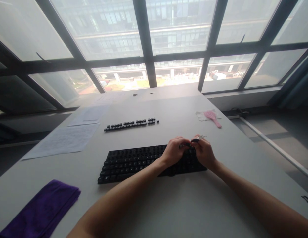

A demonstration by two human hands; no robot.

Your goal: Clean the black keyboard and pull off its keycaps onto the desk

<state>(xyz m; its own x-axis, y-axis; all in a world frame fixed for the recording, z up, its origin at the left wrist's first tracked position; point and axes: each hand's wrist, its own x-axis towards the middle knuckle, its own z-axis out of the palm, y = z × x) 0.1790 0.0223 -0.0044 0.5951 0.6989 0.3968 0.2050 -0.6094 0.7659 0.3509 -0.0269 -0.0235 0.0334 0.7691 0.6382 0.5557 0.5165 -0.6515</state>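
A black keyboard [134,162] lies on the white table, its top rows stripped of keycaps and the lower left rows still capped. Above its right part, both hands meet with fingertips close together. My left hand [174,151] is closed in a pinch on a small black piece that looks like a keycap [185,145], mostly covered by fingers. Closed too, my right hand [203,152] grips a keycap puller [196,140] with a dark handle and thin metal wires pointing away to the right. Behind the keyboard, removed black keycaps [134,124] stand in two rows.
A pink hairbrush [211,116] rests on a clear plastic bag [200,116] at the right. Paper sheets [62,140] lie along the left edge, with a folded purple cloth [42,211] at the near left. Large windows [178,29] border the table's far end.
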